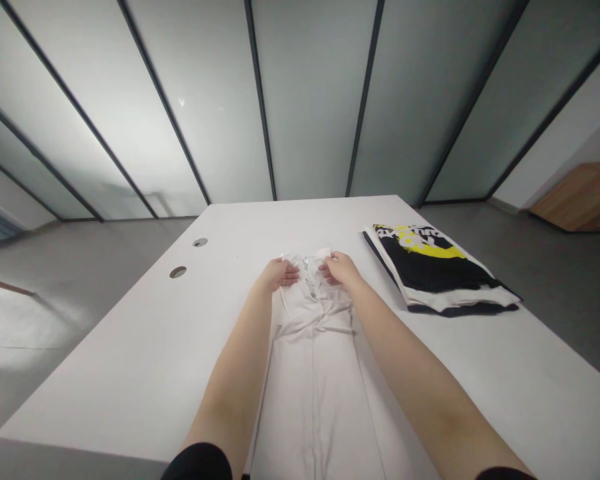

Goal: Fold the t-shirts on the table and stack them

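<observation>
A white zip-up garment [315, 400] lies lengthwise on the table, running from under my arms toward the far side. Its gathered collar [305, 257] is bunched between my hands, and a small metal zipper pull [305, 265] shows at the top. My left hand [280, 273] grips the cloth left of the zipper. My right hand [337, 268] pinches the cloth on the right of it. A folded black-and-white T-shirt with a yellow print [430, 273] lies to the right of my right hand, apart from it.
The white table [105, 353] has several visible edges and two round cable holes [177, 272] near its left side. Grey floor surrounds it, frosted glass panels [310, 100] stand beyond, and a wooden cabinet [580, 197] sits at far right.
</observation>
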Motion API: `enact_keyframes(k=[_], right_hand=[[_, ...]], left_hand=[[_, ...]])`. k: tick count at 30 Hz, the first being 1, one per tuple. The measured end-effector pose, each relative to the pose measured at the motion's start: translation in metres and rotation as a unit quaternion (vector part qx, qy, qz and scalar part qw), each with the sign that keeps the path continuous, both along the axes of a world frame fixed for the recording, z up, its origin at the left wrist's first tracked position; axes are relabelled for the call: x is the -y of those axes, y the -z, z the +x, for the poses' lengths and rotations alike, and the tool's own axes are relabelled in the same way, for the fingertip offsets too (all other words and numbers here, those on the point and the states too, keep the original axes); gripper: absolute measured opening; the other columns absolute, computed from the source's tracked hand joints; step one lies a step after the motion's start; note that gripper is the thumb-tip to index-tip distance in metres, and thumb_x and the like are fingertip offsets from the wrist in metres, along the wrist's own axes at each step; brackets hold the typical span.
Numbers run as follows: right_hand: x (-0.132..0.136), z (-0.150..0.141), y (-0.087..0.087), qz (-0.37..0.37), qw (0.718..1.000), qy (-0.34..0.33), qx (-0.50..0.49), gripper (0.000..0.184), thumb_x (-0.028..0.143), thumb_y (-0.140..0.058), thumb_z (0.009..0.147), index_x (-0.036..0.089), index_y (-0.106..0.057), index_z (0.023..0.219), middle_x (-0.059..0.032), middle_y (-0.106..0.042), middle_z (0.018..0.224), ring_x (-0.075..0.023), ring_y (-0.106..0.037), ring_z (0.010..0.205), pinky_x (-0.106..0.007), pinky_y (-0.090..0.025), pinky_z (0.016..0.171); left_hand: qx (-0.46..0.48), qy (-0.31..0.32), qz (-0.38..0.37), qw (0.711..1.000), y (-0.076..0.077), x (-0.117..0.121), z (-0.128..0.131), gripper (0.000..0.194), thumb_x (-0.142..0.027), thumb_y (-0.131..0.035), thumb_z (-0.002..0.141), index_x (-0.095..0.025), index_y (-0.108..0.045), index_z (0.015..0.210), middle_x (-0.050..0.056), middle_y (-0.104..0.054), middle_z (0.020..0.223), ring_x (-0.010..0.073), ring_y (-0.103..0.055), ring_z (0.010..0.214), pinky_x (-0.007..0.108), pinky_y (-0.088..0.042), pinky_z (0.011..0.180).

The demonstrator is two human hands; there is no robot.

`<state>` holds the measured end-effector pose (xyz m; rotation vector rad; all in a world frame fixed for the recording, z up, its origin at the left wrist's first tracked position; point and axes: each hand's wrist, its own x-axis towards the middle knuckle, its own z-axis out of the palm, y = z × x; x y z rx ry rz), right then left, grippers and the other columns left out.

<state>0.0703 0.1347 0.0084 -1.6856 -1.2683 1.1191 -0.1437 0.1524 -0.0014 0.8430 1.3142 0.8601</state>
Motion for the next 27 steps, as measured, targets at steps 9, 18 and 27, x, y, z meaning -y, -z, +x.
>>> enact_keyframes(k=[9,18,27], right_hand=[[-0.007,-0.004,-0.005,0.133,0.970,0.038,-0.198,0.021,0.041,-0.064,0.088,0.026,-0.064,0.103,-0.0034,-0.076,0.107,-0.0181,-0.071,0.104,-0.031,-0.056,0.091],[-0.007,0.005,-0.047,0.219,0.908,0.040,-0.355,0.041,0.050,-0.080,0.079,0.025,-0.049,0.070,0.0037,-0.055,0.066,-0.0159,-0.061,0.071,-0.027,-0.059,0.069],[0.024,0.047,-0.064,-0.069,0.967,-0.198,-0.142,0.039,0.026,-0.085,0.078,0.026,-0.063,0.110,0.0013,-0.070,0.084,-0.0175,-0.069,0.070,-0.033,-0.065,0.064]], left_hand=[[0.038,-0.051,0.166,0.984,-0.014,0.001,0.011,0.040,-0.043,-0.075,0.093,-0.021,-0.070,0.126,0.017,-0.071,0.141,0.0268,-0.067,0.126,0.037,-0.055,0.093],[0.166,-0.128,0.241,0.948,-0.067,0.004,0.001,0.053,-0.064,-0.058,0.094,-0.015,-0.073,0.080,0.013,-0.077,0.090,0.0266,-0.075,0.101,0.040,-0.062,0.092],[-0.151,0.127,0.049,0.979,-0.071,0.029,-0.036,0.025,-0.035,-0.084,0.082,-0.015,-0.070,0.078,0.008,-0.072,0.073,0.0219,-0.071,0.068,0.032,-0.063,0.062]])
